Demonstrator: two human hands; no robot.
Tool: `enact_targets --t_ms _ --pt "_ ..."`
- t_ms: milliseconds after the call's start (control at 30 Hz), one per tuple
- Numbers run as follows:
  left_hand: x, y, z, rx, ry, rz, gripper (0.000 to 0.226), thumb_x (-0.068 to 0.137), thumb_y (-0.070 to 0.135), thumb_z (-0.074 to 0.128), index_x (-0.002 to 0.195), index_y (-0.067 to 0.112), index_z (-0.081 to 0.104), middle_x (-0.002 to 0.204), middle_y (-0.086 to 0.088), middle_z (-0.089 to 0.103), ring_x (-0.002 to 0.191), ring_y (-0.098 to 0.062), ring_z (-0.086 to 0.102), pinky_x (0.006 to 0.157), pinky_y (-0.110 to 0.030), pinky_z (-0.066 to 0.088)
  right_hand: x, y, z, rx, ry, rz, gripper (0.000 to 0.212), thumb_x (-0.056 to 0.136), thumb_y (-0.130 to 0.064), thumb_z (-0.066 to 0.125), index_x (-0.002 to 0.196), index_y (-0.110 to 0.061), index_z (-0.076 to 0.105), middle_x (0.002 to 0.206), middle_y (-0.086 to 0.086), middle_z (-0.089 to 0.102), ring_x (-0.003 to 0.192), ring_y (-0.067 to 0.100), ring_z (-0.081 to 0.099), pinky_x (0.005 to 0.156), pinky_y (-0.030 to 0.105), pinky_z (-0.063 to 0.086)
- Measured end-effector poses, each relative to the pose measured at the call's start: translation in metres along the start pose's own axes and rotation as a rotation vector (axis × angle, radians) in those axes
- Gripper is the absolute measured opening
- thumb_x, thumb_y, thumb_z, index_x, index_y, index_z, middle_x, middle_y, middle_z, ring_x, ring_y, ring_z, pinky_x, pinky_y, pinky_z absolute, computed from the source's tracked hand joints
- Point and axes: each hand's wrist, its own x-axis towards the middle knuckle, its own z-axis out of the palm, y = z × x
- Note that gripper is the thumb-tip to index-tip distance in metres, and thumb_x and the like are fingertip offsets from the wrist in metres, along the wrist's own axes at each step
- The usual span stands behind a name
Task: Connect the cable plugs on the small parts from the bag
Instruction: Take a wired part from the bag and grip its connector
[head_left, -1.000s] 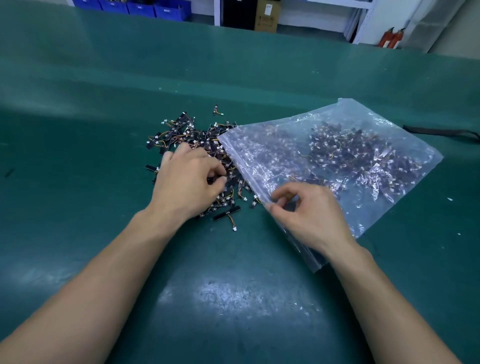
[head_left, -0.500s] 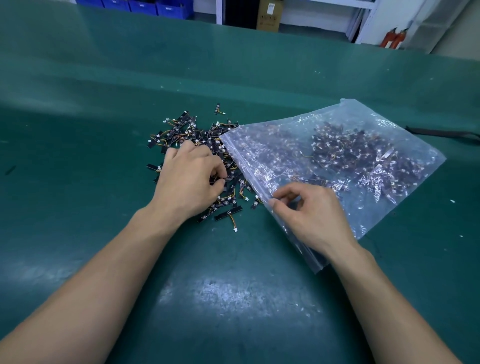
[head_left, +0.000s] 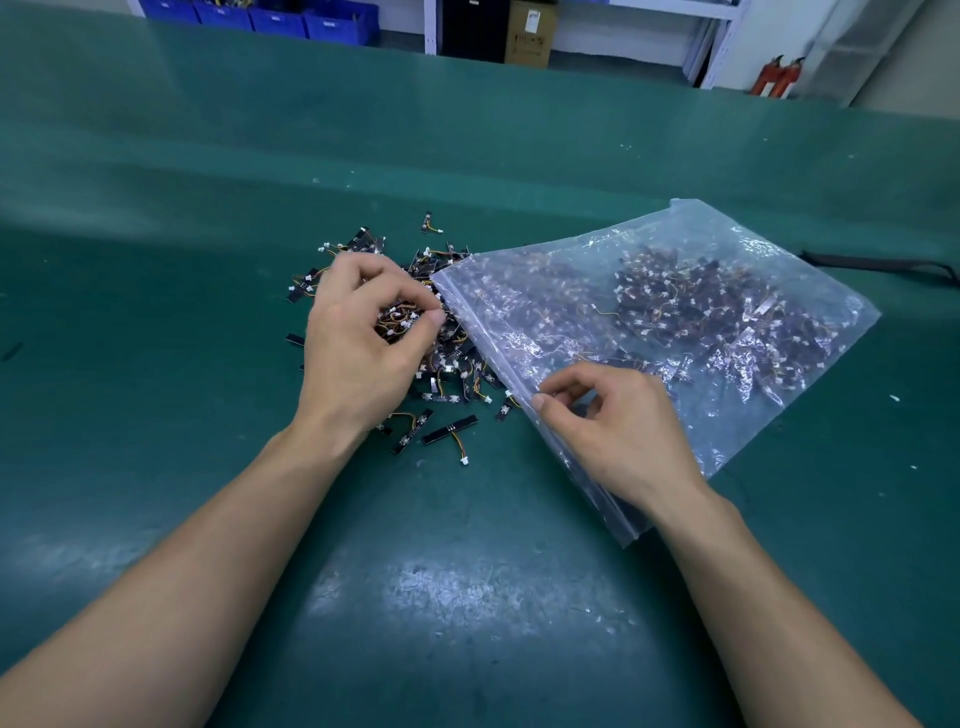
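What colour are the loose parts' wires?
Orange and yellow thin wires on small black strips; head view.

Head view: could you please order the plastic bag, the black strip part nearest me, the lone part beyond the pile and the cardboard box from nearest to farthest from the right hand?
1. plastic bag: the right hand pinches its edge.
2. black strip part: just to the left.
3. lone part: beyond the pile, up-left.
4. cardboard box: farthest back.

The left arm (head_left: 197, 561) and right arm (head_left: 769, 597) are long and bare. The left hand (head_left: 358, 343) and right hand (head_left: 623, 431) are bare too, with short nails.
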Motion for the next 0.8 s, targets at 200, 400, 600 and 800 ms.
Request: enact_targets --t_ms 200,400,600,800 --pt "0.0011 0.0001 -0.0005 -0.13 0.097 -0.067 0.02 0.083 0.017 0.075 0.082 0.036 0.068 0.098 0.011 0.058 0.083 0.001 0.052 0.075 -0.012 0.038 0.0004 0.0003 -0.0001 0.019 0.012 0.008 0.007 0.084 -0.038 0.076 0.084 -0.031 0.074 0.074 -0.027 0.066 0.062 -0.004 0.056 0.059 0.015 0.038" --pt "-0.0006 -0.0015 -0.0001 -0.089 0.01 -0.06 0.015 0.086 0.017 0.074 0.082 0.03 0.069 0.089 0.014 0.065 0.066 -0.01 0.053 0.064 -0.012 0.04 0.0006 0.0 0.0002 0.035 0.025 0.007 0.006 0.085 -0.037 0.076 0.083 -0.032 0.074 0.072 -0.026 0.066 0.06 -0.002 0.056 0.06 0.02 0.04" --pt "-0.0045 -0.0089 -0.0009 0.095 -0.201 -0.058 0.009 0.091 0.024 0.071 0.087 0.029 0.065 0.068 0.01 0.063 0.066 -0.007 0.057 0.061 -0.026 0.044 -0.0001 0.0007 0.0003 0.037 0.019 0.0 0.006 0.084 -0.038 0.076 0.081 -0.033 0.074 0.072 -0.026 0.066 0.058 -0.003 0.055 0.059 0.02 0.039" --pt "-0.0049 -0.0044 -0.003 0.145 -0.139 0.061 0.005 0.096 0.02 0.064 0.099 0.024 0.065 0.082 0.008 0.068 0.073 -0.016 0.06 0.07 -0.038 0.05 0.0009 0.0015 0.0006 0.03 0.025 -0.01 0.006 0.085 -0.038 0.075 0.081 -0.034 0.073 0.073 -0.027 0.066 0.06 -0.003 0.056 0.058 0.017 0.038"
